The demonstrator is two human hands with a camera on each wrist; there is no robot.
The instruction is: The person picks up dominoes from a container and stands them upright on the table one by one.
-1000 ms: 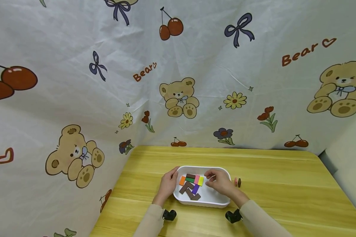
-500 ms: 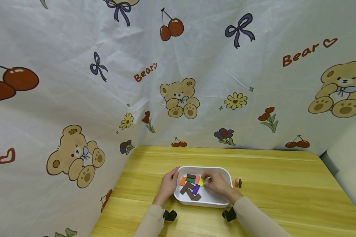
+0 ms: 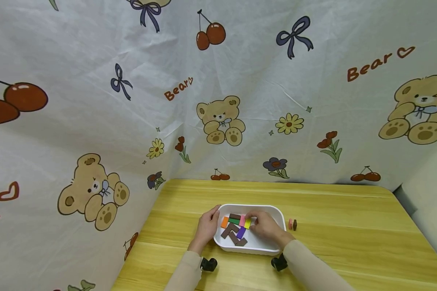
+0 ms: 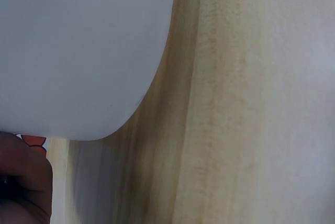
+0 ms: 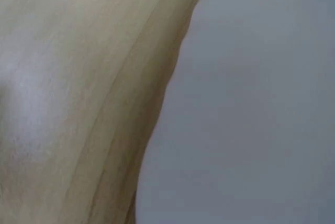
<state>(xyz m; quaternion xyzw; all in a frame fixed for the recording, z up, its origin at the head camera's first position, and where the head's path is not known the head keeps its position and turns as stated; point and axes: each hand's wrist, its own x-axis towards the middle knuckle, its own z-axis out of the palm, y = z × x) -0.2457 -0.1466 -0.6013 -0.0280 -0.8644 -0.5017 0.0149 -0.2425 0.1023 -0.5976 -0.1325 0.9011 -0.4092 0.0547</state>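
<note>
A white tray [image 3: 253,251] sits on the wooden table, holding flat coloured blocks. At its left end the left hand [image 3: 206,225] grips the rim, thumb on top; in the left wrist view this hand [image 4: 23,179] shows at the corner beside the tray's white wall [image 4: 84,62]. Inside the tray, the right hand [image 3: 265,224] has index finger and thumb at opposite ends of a yellow block [image 3: 248,224], pinching it. Against the yellow one lies a pink block [image 3: 242,220]. Green [image 3: 234,221], orange [image 3: 224,222] and purple [image 3: 241,232] blocks lie nearby. The right wrist view shows only tray wall [image 5: 246,109] and table.
Several brown blocks [image 3: 233,237] lie in the tray's left half. Outside its right end, a pink piece [image 3: 290,224] and a dark brown piece [image 3: 295,225] stand on the table [image 3: 342,226]. A bear-printed cloth [image 3: 240,81] hangs behind and at left.
The right hand has moved left and down inside the tray, from beside the yellow block onto it. The left hand keeps its hold on the rim, and the tray stays put.
</note>
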